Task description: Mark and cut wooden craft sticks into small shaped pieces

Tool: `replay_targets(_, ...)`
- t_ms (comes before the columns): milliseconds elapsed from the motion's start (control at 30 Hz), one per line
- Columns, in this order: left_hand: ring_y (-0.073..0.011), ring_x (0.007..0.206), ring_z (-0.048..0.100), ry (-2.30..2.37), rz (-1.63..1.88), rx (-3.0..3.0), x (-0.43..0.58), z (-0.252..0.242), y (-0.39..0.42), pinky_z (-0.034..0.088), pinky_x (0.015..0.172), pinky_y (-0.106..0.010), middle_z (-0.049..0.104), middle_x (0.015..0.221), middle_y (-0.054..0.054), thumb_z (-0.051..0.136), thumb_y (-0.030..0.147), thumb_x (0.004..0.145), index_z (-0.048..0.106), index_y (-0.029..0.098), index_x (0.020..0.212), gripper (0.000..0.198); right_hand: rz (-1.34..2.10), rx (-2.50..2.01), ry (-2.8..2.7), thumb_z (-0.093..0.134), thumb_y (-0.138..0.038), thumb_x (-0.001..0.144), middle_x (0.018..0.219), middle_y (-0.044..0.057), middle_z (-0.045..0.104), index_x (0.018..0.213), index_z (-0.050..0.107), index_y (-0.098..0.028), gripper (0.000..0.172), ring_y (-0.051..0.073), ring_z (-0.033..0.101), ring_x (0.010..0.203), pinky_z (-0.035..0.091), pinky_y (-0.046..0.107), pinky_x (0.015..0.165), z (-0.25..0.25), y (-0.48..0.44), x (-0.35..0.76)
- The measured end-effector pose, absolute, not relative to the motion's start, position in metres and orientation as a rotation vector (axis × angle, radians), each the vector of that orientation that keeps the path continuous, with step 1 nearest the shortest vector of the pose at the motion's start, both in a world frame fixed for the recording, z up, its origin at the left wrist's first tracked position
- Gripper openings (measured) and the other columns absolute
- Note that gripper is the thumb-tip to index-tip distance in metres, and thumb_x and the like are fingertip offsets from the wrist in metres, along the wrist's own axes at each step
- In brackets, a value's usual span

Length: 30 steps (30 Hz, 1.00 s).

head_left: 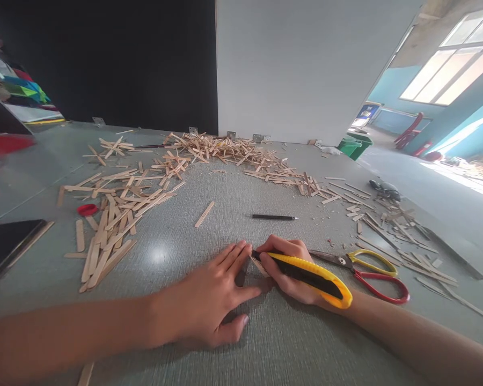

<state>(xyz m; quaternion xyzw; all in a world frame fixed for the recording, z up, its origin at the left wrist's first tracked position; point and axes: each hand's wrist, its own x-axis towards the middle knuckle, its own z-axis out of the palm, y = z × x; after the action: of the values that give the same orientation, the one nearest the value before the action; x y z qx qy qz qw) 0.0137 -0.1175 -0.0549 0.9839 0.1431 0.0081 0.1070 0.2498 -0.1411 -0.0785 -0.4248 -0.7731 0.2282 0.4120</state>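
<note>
My right hand (290, 265) grips a yellow and black utility knife (308, 276), its tip pointing left at a small wooden stick (259, 265) on the table. The stick lies between my two hands, partly hidden by fingers. Flat on the table, my left hand (217, 297) has its fingertips against the stick's upper end and its thumb and fingers spread. Scissors (346, 261) with one yellow and one red handle lie just right of my right hand. A black pen (273, 217) and a single stick (204, 214) are beyond the hands.
Piles of wooden sticks (108, 236) spread over the left, back and right of the grey table (225, 198). A red cap (87, 209) sits at left, near a dark flat device (10, 246). A metal ruler-like strip (453, 254) lies at right. Black and white panels stand behind.
</note>
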Motion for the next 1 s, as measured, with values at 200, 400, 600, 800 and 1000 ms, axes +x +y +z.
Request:
replay_targets(200, -0.0557, 0.155, 0.024, 0.425, 0.014, 2.877, 0.0148, -0.0527, -0.1190, 0.033, 0.121, -0.072, 0.028, 0.171, -0.028, 0.066, 0.034, 0.092, 0.050, 0.022, 0.157, 0.068, 0.563, -1.070, -1.949, 0.058, -0.027, 0.101, 0.066, -0.004, 0.064, 0.093, 0.065, -0.021, 0.013, 0.009, 0.052, 0.050, 0.044, 0.022, 0.053, -0.0788, -0.1408, 0.2497)
replay_targets(400, -0.0531, 0.156, 0.025, 0.434, 0.045, 2.862, 0.0132, -0.0538, -0.1186, 0.032, 0.123, -0.069, 0.022, 0.174, -0.023, 0.066, 0.034, 0.093, 0.048, 0.024, 0.159, 0.070, 0.575, -1.075, -1.953, 0.057, -0.027, 0.101, 0.065, -0.004, 0.065, 0.094, 0.065, -0.021, 0.012, 0.010, 0.054, 0.050, 0.044, 0.023, 0.054, -0.0787, -0.1411, 0.2501)
replay_targets(600, -0.0518, 0.157, 0.023, 0.417, 0.107, 2.852, 0.0106, -0.0576, -0.1181, 0.030, 0.125, -0.068, 0.013, 0.177, -0.019, 0.068, 0.034, 0.092, 0.043, 0.027, 0.162, 0.075, 0.611, -1.069, -1.943, 0.056, -0.026, 0.102, 0.061, -0.005, 0.062, 0.093, 0.064, -0.021, 0.013, 0.011, 0.052, 0.048, 0.043, 0.024, 0.052, -0.0761, -0.1417, 0.2488)
replay_targets(800, -0.0521, 0.157, 0.026, 0.426, 0.068, 2.848, 0.0130, -0.0543, -0.1187, 0.031, 0.124, -0.068, 0.020, 0.176, -0.020, 0.069, 0.032, 0.090, 0.049, 0.024, 0.158, 0.072, 0.636, -1.076, -1.939, 0.057, -0.026, 0.101, 0.062, -0.005, 0.061, 0.095, 0.064, -0.021, 0.010, 0.010, 0.051, 0.049, 0.041, 0.023, 0.051, -0.0780, -0.1414, 0.2497)
replay_targets(1000, -0.0520, 0.156, 0.027, 0.450, 0.024, 2.855, 0.0139, -0.0523, -0.1176, 0.032, 0.123, -0.069, 0.025, 0.174, -0.022, 0.067, 0.034, 0.091, 0.047, 0.024, 0.160, 0.072, 0.632, -1.083, -1.941, 0.053, -0.027, 0.102, 0.061, -0.004, 0.057, 0.085, 0.060, -0.023, 0.018, 0.012, 0.050, 0.049, 0.043, 0.028, 0.054, -0.0705, -0.1425, 0.2467)
